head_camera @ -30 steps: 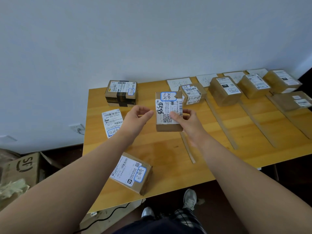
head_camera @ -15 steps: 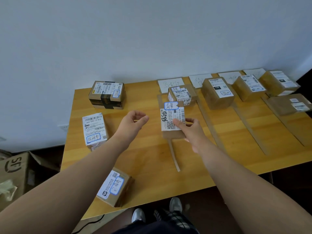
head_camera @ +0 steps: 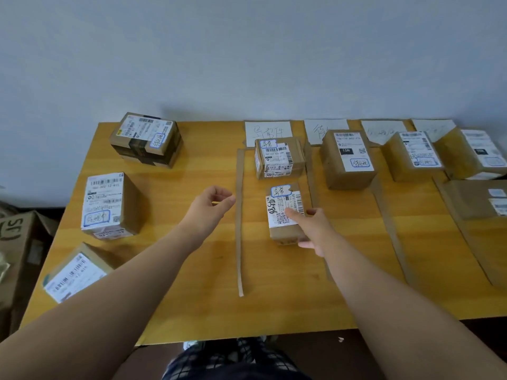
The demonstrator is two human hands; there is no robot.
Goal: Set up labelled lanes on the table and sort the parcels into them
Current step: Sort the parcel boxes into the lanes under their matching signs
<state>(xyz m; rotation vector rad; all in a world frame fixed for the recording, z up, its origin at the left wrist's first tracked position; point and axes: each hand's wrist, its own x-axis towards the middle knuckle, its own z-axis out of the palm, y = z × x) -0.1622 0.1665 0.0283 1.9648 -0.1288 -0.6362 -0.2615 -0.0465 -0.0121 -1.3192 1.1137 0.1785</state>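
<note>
A small brown parcel [head_camera: 285,212] with a white label lies flat in the leftmost lane, in front of another small parcel [head_camera: 278,157]. My right hand [head_camera: 315,229] grips its near right corner, thumb on the label. My left hand [head_camera: 211,208] hovers left of the lane's tape strip [head_camera: 240,215], empty, fingers loosely curled. Paper lane labels [head_camera: 267,131] lie along the table's back edge. Three unsorted parcels sit on the left: one at the back [head_camera: 146,139], one in the middle [head_camera: 108,205], one at the front edge [head_camera: 75,272].
The wooden table [head_camera: 192,283] stands against a white wall. Lanes to the right hold a tall parcel [head_camera: 347,159], further parcels [head_camera: 414,156] and a flat one [head_camera: 482,198]. An open cardboard box [head_camera: 16,242] sits on the floor at left.
My right hand has lowered the small parcel from mid-air onto the table in the leftmost lane. My left hand let go of it and stays to the left, empty.
</note>
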